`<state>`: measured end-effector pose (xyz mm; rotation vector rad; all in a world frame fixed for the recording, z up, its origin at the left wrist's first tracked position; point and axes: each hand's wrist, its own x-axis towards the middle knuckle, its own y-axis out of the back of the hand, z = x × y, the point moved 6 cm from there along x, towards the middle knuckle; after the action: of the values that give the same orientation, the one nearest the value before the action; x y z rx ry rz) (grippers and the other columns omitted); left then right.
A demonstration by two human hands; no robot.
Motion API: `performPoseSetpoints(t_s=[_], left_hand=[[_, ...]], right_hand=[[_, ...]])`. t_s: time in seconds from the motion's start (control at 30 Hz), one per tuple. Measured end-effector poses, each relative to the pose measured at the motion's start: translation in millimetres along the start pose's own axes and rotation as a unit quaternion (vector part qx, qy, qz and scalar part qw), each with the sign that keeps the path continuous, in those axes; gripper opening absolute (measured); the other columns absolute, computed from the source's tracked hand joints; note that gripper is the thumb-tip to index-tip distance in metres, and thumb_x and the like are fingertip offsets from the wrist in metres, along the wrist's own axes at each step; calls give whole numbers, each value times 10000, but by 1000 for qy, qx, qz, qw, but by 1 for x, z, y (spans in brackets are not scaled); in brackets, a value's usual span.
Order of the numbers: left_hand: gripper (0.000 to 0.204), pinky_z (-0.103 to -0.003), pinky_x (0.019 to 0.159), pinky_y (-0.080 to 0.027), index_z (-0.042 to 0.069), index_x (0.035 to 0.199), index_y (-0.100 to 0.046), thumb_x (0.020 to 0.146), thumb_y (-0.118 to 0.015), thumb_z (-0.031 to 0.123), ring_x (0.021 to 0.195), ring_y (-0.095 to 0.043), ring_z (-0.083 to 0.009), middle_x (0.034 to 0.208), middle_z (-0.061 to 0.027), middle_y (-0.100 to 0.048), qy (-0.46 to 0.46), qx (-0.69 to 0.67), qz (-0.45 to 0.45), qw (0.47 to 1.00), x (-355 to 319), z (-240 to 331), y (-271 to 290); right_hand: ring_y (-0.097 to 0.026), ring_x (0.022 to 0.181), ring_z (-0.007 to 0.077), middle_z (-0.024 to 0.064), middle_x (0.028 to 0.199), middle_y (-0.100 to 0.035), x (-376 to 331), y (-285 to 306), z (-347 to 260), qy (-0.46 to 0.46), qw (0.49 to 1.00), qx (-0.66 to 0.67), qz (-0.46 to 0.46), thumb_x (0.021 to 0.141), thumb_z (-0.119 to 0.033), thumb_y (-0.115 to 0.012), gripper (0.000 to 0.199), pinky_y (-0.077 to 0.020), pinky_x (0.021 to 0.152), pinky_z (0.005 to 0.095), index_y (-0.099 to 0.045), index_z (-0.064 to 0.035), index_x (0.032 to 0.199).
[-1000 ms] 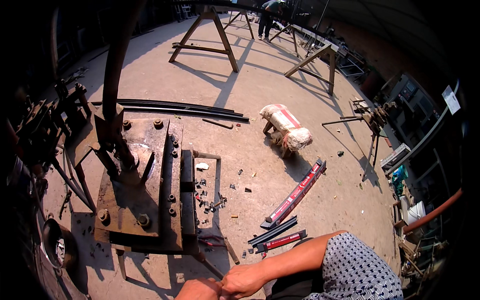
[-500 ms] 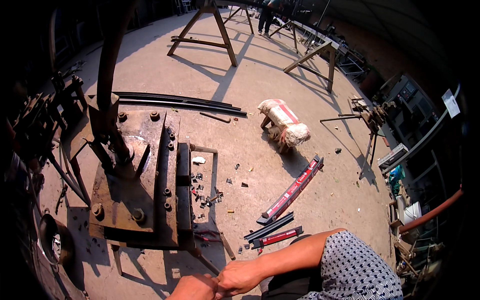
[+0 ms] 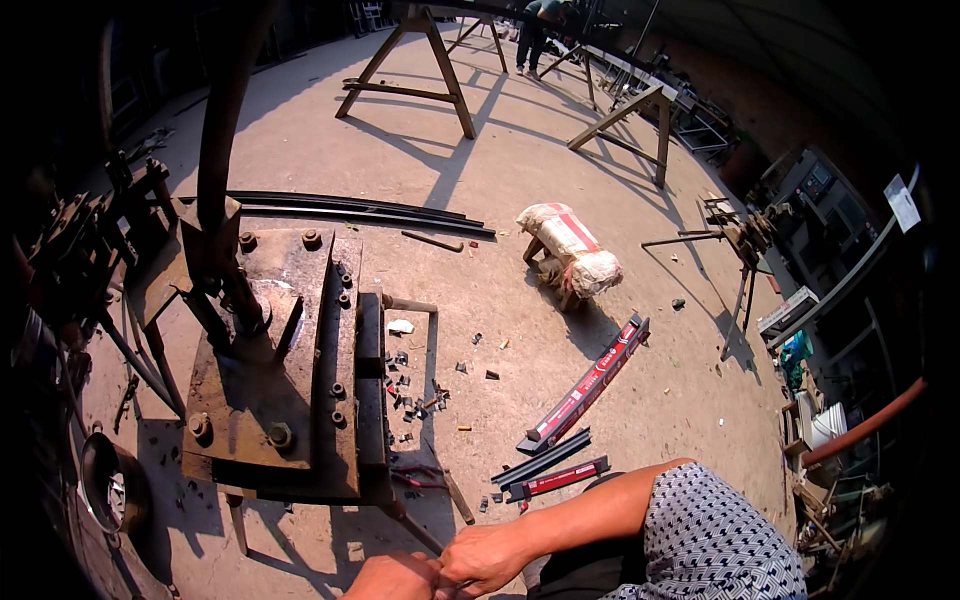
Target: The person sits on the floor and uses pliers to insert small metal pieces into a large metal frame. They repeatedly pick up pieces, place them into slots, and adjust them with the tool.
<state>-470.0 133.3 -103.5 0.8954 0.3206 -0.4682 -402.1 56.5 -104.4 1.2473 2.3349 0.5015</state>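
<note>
At the lower edge, my left hand (image 3: 392, 577) and my right hand (image 3: 482, 556) meet in front of my lap. The fingers of both are curled inward and press together. Whatever they pinch between them is hidden by the hands and the picture's edge. Just beyond stands a heavy rusty press (image 3: 255, 385) with a bolted steel plate and a long upright lever (image 3: 215, 130). Neither hand touches it. Right of my hands, on the ground, lie a short red-faced metal profile (image 3: 560, 479), a dark channel piece (image 3: 545, 457) and longer red-faced profiles (image 3: 585, 385).
Small cut metal scraps (image 3: 405, 390) and red-handled pliers (image 3: 418, 477) lie beside the press. Beyond are a padded stool (image 3: 568, 245), long black profiles (image 3: 350, 208) and sawhorses (image 3: 435, 75). A metal ring-shaped container (image 3: 110, 485) stands at left. Another person (image 3: 532, 40) stands far off.
The view has shifted very slightly. My hands stay together at nearly the same place, with only a small movement of the fingers.
</note>
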Motion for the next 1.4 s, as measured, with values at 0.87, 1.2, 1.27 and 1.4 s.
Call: performPoseSetpoints(t_s=[0.87, 1.2, 1.27, 1.4], left_hand=[[270, -475, 728, -517, 258, 1076, -737, 894, -635, 429, 834, -675, -359, 923, -162, -692, -12, 8, 32, 999, 0, -4, -8], [252, -467, 732, -518, 275, 1077, -742, 899, -637, 419, 827, -673, -352, 931, -151, -690, -24, 15, 40, 999, 2, -6, -13], [251, -465, 737, -518, 271, 1077, -741, 900, -636, 414, 833, -674, -349, 934, -147, -692, -20, 8, 40, 999, 0, -6, -11], [248, -454, 745, -520, 263, 1078, -741, 905, -631, 402, 845, -678, -340, 939, -144, -696, -7, 14, 16, 1000, -1, -3, -7]], right_hand=[[-671, 904, 370, 136, 1009, -703, 6, -9, 13, -67, 992, -83, -73, 804, -412, -690, 411, -538, 744, 493, -670, -152, 1122], [-681, 899, 346, 165, 1033, -709, 3, -4, 2, -2, 997, -67, -41, 925, -245, -600, 304, -542, 786, 452, -669, -126, 1196], [-681, 901, 346, 164, 1035, -709, 4, -3, 1, -12, 996, -72, -48, 921, -243, -605, 302, -542, 788, 453, -673, -125, 1190], [-682, 906, 344, 164, 1033, -710, 5, -6, 3, -24, 996, -63, -51, 917, -253, -616, 309, -543, 792, 452, -673, -125, 1193]])
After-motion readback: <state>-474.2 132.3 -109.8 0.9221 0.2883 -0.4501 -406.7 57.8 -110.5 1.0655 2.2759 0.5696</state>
